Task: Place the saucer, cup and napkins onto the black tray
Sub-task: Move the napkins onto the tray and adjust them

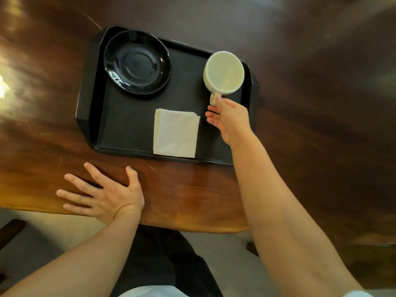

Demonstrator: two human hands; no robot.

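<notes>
— Brown wood fills nearly all I see: the table (192, 196), glossy and scratched, with glare at its left side and its near edge curving just in front of me. Pale floor (231, 249) shows below that edge.

— And on it?

— One black tray (90, 99), set at a slight angle, well back from the near edge. All three things sit inside its rim.

— Where exactly?

— A black saucer (137, 62) lies in the far left corner, shiny, nothing on it. The napkins (175, 132), a white folded stack, lie flat near the middle of the near side, their front edge almost at the rim. The cup (224, 72), cream and with nothing inside, stands upright in the far right corner, its handle pointing back toward me.

— Are you holding it?

— My right hand (230, 121) is at the handle: one fingertip touches it, or nearly does, while the other fingers are loosely spread to the left, just beside the napkins. I can't tell whether I'm pinching the handle, since my own hand hides the contact.

— And the other one?

— My left hand (102, 196) lies palm down on the table, fingers spread wide, holding nothing, near the front edge and apart from the tray. Both forearms are bare.
</notes>
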